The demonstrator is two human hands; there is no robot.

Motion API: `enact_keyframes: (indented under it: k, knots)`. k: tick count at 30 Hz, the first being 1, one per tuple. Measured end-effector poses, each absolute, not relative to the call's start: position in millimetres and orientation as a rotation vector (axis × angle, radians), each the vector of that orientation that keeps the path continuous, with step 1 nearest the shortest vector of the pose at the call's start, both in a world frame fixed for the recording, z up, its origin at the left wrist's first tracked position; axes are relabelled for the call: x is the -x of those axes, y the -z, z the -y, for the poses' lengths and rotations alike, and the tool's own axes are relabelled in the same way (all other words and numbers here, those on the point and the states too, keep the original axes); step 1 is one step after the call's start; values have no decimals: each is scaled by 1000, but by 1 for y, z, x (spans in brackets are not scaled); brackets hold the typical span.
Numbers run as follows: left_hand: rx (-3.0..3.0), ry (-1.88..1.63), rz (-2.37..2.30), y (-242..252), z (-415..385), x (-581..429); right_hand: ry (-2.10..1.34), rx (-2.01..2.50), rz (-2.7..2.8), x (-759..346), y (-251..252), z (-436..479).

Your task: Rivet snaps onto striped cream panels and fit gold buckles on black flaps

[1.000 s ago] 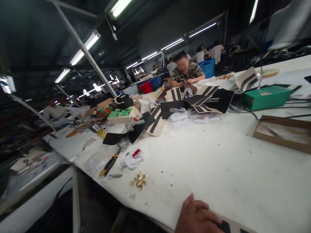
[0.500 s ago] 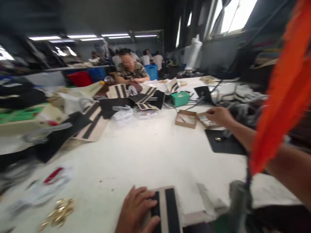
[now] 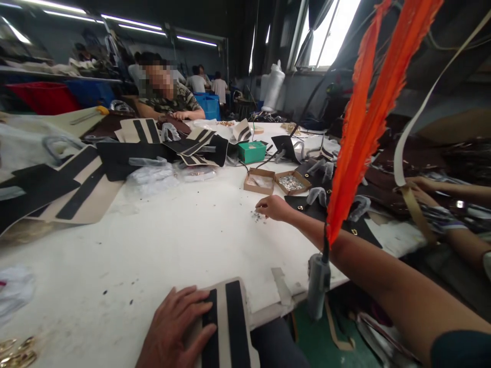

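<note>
My left hand (image 3: 174, 327) lies flat, fingers spread, on a beige panel with two black stripes (image 3: 230, 327) at the near edge of the white table (image 3: 172, 245). My right arm reaches far forward; my right hand (image 3: 273, 207) pinches at a small scatter of tiny metal pieces (image 3: 258, 216) on the tabletop, fingers bunched together. What the fingers hold is too small to make out. Just beyond the hand stand two shallow cardboard trays (image 3: 260, 180), one (image 3: 290, 183) filled with small shiny parts.
Striped black and beige panels (image 3: 76, 189) pile up at the left and back. A green box (image 3: 251, 151) sits behind the trays. An orange feather (image 3: 364, 117) rises from a grey holder (image 3: 317, 281). A person (image 3: 169, 97) works across the table; another person's hands (image 3: 425, 186) show at right.
The view swung right from the table's left end. My right hand came back from the cardboard trays to the scattered pieces on the tabletop. My left hand stayed on the striped panel.
</note>
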State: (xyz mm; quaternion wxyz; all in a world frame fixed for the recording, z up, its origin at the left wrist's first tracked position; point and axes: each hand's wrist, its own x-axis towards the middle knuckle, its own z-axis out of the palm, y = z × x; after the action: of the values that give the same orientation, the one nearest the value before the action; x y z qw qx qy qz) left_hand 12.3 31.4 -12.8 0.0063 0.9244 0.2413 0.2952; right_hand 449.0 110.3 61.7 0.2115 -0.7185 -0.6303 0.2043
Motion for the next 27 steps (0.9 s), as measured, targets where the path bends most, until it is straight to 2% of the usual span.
enact_keyframes:
  k: [9,20,27]
  knots:
    - [-2852,-902,-759,19,-31,-11,-665,2018,1723,-462,-69,-95]
    - [-2787,-883,-775,23,-34,-13,-443,2068,1679,-469,-47,-52]
    - [-2645,-780,-942,-2,1,-14,-414,1944,1631,-448,-42,-45]
